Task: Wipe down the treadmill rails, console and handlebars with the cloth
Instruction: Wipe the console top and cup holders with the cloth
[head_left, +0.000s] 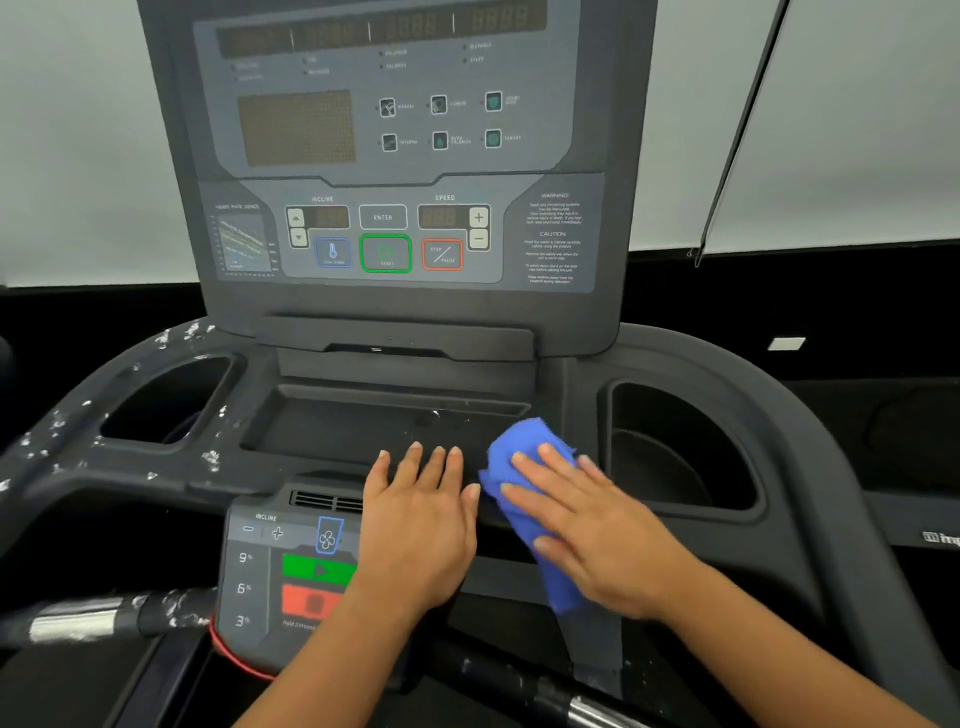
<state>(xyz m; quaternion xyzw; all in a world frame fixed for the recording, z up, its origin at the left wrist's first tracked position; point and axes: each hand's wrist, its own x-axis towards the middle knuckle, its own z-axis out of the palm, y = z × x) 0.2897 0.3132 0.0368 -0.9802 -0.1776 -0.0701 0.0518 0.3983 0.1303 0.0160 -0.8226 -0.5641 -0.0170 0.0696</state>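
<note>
Two hands fill the lower middle of my head view, both laid flat on the dark treadmill deck below the console (384, 156). My right hand (597, 535) lies spread on the blue cloth (522, 460), fingers straight and slightly apart, pressing it down rather than gripping it. The cloth is crumpled, sitting on the ledge at the right end of the shallow tray (337, 431), between that tray and the right cup holder (675, 452); part of it sticks out beyond my fingertips and part trails under my wrist. My left hand (415, 519) rests just beside it, palm down, fingers straight and close together, holding nothing; its thumb nearly reaches the cloth's edge. Its heel covers the right part of the lower control panel (254, 571), where I read incline marks and see green and red buttons. White flecks dot the deck around the left cup holder (166, 400) and the left handlebar (78, 623). The console stands upright above, its displays dark.
</note>
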